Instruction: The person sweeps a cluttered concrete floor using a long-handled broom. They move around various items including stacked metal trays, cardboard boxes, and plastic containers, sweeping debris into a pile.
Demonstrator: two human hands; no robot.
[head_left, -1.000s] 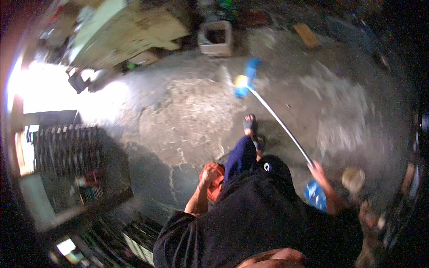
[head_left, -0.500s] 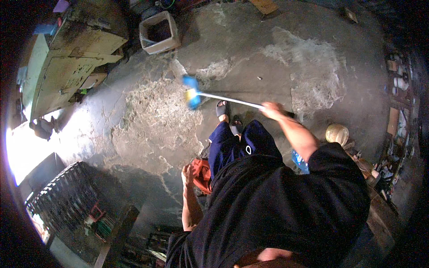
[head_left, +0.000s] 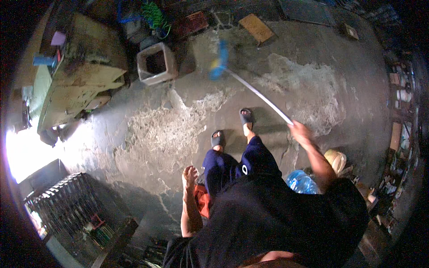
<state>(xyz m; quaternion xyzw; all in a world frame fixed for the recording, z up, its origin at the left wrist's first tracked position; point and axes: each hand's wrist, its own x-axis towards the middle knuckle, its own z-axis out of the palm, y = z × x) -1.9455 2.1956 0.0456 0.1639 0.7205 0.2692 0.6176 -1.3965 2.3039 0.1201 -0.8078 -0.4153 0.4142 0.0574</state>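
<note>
In my right hand (head_left: 301, 132) is the pale handle of a broom (head_left: 261, 96), gripped near its end. The broom's blue and yellow head, smeared by motion, is over the floor ahead of my feet. My left hand (head_left: 190, 174) hangs in front of me, its fingers loosely curled and apart, with nothing in them. Close to that forearm is an orange-red, crumpled-looking thing (head_left: 202, 201), partly hidden by my body. A clear blue plastic bottle (head_left: 303, 182) lies beneath my right arm, and a round cream container (head_left: 336, 161) stands just beyond it.
The concrete floor (head_left: 165, 134) is rough and patchy. A whitish square bin (head_left: 157, 76) and a worn pale cabinet (head_left: 80, 80) stand far left. A brown board (head_left: 256, 28) lies ahead. Dark stacked slatted things (head_left: 67, 201) are near left; cluttered shelves (head_left: 395, 129) line the right.
The broom has swung forward and to the right, its head now farther from me. My feet have shifted apart in a step. My left hand remains beside the orange-red thing.
</note>
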